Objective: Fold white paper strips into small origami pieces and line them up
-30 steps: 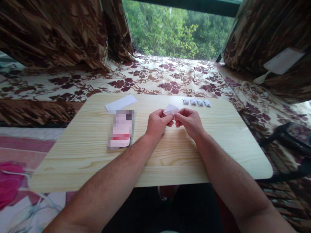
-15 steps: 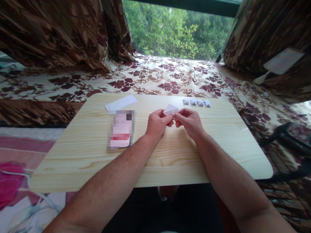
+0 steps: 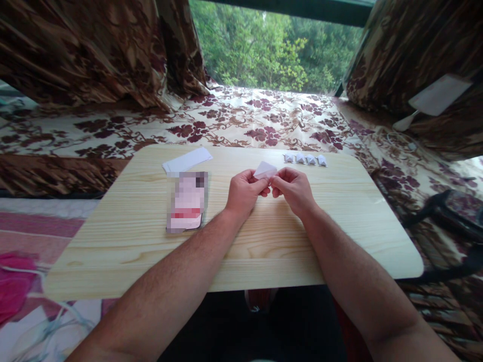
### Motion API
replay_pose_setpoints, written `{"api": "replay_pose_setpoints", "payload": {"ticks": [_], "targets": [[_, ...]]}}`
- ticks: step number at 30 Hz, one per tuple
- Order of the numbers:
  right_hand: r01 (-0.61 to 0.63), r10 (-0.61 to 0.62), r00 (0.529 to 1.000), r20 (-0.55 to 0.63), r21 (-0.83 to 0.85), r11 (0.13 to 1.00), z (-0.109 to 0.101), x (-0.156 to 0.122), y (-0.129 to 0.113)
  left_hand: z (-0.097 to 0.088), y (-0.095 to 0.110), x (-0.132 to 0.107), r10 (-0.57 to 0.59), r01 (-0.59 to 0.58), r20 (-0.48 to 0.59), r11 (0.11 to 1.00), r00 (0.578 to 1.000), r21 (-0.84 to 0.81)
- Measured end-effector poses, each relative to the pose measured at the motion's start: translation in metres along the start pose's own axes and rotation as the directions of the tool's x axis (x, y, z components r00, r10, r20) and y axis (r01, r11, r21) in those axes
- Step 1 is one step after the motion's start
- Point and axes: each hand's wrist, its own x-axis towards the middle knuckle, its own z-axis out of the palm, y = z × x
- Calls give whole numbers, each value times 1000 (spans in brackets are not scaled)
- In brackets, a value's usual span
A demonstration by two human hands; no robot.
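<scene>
A small folded piece of white paper (image 3: 264, 170) is held up above the middle of the table (image 3: 264, 246). My left hand (image 3: 244, 191) is closed on its lower left side, thumb on top. My right hand (image 3: 293, 188) pinches its lower right corner, and the fingertips of both hands almost meet there. The fingers hide the paper's lower edge. Several small folded white paper shapes (image 3: 305, 159) stand in a row beyond my right hand, near the table's far edge.
White paper strips (image 3: 187, 160) lie at the table's far left. Below them is a phone-like object (image 3: 187, 201), blurred out by pixelation. Behind the table stretches a floral cloth (image 3: 260, 118) beneath a window. A dark chair-like frame (image 3: 453, 216) stands at the right.
Almost nothing differs. Both hands keep the folded paper in the same place, and the view has shifted only very slightly.
</scene>
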Motion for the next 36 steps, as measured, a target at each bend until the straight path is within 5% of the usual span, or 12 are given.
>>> {"api": "replay_pose_setpoints", "payload": {"ticks": [36], "targets": [[25,-25,1000,4,56,998,-1,1,2,-3,-2,1,127,-131,43,984,991,120]]}}
